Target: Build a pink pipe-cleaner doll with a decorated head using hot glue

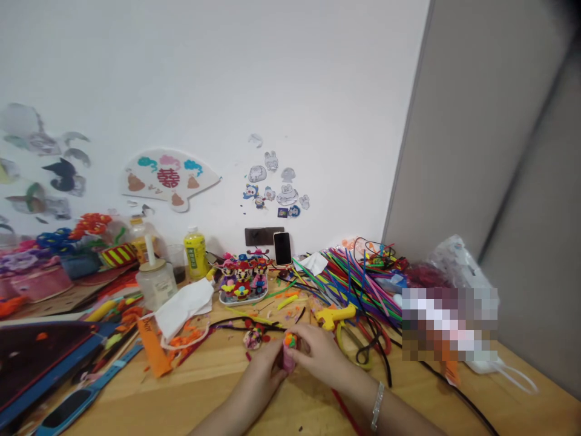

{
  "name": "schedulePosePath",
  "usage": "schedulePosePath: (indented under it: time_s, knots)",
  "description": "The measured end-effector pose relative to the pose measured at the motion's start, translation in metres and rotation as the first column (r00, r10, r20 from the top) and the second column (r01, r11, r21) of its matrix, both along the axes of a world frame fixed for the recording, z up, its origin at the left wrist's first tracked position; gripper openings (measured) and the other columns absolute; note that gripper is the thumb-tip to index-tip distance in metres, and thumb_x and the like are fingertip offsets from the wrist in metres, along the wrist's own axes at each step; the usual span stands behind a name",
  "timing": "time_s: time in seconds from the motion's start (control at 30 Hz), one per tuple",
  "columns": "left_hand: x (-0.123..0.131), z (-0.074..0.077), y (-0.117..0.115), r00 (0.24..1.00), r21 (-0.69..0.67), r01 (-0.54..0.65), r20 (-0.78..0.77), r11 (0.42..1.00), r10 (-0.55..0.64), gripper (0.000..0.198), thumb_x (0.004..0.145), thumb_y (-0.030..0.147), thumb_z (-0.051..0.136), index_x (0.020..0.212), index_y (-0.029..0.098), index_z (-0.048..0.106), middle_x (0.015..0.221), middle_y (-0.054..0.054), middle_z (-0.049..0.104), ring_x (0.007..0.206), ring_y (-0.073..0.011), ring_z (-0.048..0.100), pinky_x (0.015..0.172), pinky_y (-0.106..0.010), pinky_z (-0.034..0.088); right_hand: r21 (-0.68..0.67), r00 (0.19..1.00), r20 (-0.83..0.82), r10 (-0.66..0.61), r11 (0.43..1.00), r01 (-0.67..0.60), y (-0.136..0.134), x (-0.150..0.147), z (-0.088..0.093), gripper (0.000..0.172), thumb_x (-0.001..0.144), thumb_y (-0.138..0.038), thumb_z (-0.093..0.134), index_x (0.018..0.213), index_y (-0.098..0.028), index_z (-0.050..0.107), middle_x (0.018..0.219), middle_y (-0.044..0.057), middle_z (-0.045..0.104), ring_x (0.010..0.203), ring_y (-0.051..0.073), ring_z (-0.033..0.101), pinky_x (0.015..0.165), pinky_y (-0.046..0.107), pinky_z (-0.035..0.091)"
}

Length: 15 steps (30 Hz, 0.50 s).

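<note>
Over the near middle of the worktop [200, 407], I hold a small pink piece [288, 362] with an orange-and-green top between both hands. My left hand [264, 367] grips the pink body; my right hand [321, 353] pinches around the top. Caution: excess pressure from my right fingers may crush or twist the top loose; a slack left grip may let the body turn. A round multicoloured figure [253, 338] sits just beyond my left fingers; a careless sweep could roll it. Just past my right hand lies what looks like a yellow glue gun [336, 315]. I cannot tell whether it is heated; if so, contact risks a burn. Toward the back edge, a white tray [244, 299] carries finished-looking figures [242, 275], liable to topple if knocked. Toward the back right corner, loose fuzzy stems [347, 284] may snag on my bracelet [377, 406].
</note>
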State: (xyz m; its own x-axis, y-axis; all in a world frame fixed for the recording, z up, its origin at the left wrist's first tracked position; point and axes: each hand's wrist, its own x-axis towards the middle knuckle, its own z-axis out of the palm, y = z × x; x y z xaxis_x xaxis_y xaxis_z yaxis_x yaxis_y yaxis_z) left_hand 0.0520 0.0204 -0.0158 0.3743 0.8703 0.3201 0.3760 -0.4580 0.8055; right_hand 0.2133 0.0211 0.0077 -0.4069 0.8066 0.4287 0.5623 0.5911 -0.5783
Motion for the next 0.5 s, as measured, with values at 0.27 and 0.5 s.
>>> schedulePosePath:
  time_s: [0.27,0.5]
  knots:
    - [-0.0025,-0.0056,0.0023,0.999,0.039,-0.033,-0.031,0.999,0.034,0.022,0.063,0.011,0.058,0.082,0.019,0.062,0.082,-0.007,0.064,0.078,-0.0239,0.056,0.072,-0.032,0.041,-0.002,0.996,0.065,0.067,0.998,-0.067,-0.0042,0.0003,0.0052,0.028,0.076,-0.028,0.056,0.103,-0.022,0.058,0.099,0.005,0.063,0.090,0.019,0.056,0.078,0.027,0.041]
    - [-0.0028,-0.0034,-0.0017,0.999,0.045,-0.019,-0.050,0.999,0.021,0.030,0.068,0.018,0.059,0.098,0.017,0.059,0.090,-0.010,0.065,0.083,-0.0243,0.057,0.077,-0.035,0.042,-0.012,1.000,-0.011,-0.010,1.000,0.010,0.0001,0.0082,0.0069,0.036,0.075,-0.030,0.058,0.109,-0.021,0.057,0.107,0.007,0.062,0.097,0.021,0.056,0.083,0.032,0.041]
